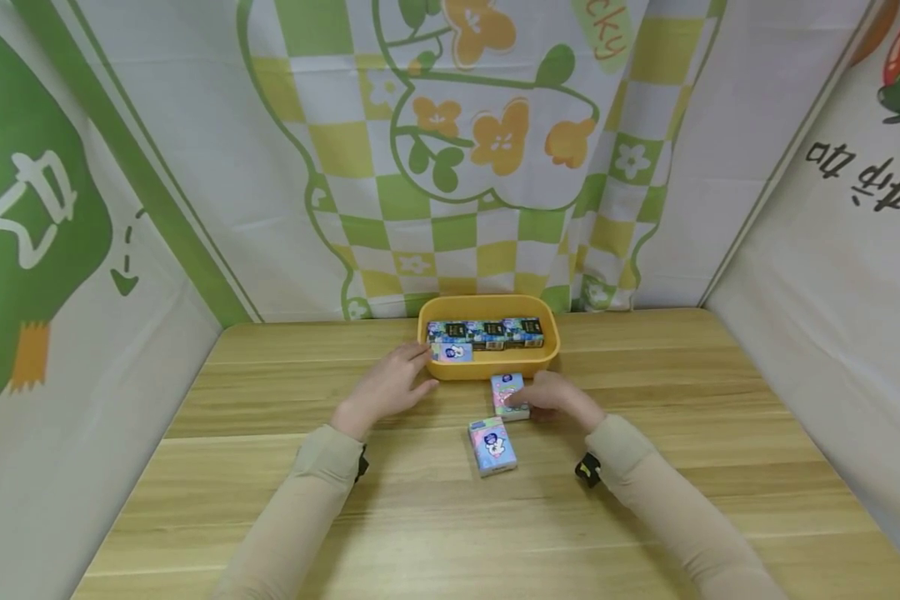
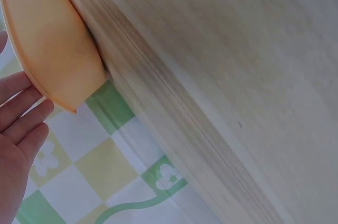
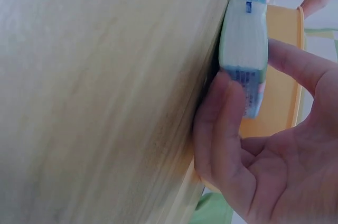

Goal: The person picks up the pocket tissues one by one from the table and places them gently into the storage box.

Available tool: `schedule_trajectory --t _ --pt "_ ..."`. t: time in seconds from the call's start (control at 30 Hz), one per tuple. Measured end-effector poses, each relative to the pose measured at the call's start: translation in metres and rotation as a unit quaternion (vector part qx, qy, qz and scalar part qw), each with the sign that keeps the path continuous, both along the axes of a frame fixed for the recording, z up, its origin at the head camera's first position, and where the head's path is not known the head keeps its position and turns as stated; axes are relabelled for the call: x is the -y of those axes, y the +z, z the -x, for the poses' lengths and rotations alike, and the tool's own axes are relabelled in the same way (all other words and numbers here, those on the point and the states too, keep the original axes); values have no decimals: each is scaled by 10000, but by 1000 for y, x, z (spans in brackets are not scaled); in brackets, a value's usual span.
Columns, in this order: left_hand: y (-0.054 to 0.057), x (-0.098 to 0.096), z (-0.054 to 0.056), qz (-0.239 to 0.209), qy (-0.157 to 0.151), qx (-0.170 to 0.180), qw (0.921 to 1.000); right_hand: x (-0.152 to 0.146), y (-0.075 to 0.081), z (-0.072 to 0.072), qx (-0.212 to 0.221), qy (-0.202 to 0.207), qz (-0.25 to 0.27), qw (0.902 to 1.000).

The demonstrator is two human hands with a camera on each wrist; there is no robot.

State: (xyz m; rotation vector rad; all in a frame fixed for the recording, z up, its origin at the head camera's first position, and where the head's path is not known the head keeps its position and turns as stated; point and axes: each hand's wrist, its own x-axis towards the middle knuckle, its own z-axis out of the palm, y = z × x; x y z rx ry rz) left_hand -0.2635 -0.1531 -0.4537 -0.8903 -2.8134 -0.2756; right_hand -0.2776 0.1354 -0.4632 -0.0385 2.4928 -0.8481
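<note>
My right hand (image 1: 555, 393) pinches a small pastel tissue pack (image 1: 504, 390) just in front of the yellow basket (image 1: 487, 369). In the right wrist view, the fingers (image 3: 227, 113) curl around one end of that pack, with its white side showing. My left hand (image 1: 393, 379) is at the basket's left end, its extended fingers (image 2: 31, 105) touching the rim in the left wrist view. Inside the basket, several dark patterned packs (image 1: 484, 333) stand in a row, with a pastel pack (image 1: 452, 353) at the front left. Another tissue pack (image 1: 492, 447) lies nearer on the table.
The wooden table (image 1: 412, 533) runs back to a checked green and yellow curtain (image 1: 450, 242) just behind the basket. Printed white fabric walls (image 1: 832, 275) stand on both sides. Dark wrist cameras (image 1: 588, 469) sit under the sleeve cuffs.
</note>
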Motion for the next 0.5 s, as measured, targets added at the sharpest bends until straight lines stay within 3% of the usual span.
schedule_trajectory --t 0.17,0.33,0.5 --pt "0 1 0 -22 -13 8 10000 3 0 -2 -227 181 -139 9995" --pt "0 0 -1 -77 -33 -67 9999 6 3 -5 -317 -34 -97 9994" --pt "1 0 -2 -117 -31 -86 9999 5 2 -7 -285 -256 299 9988"
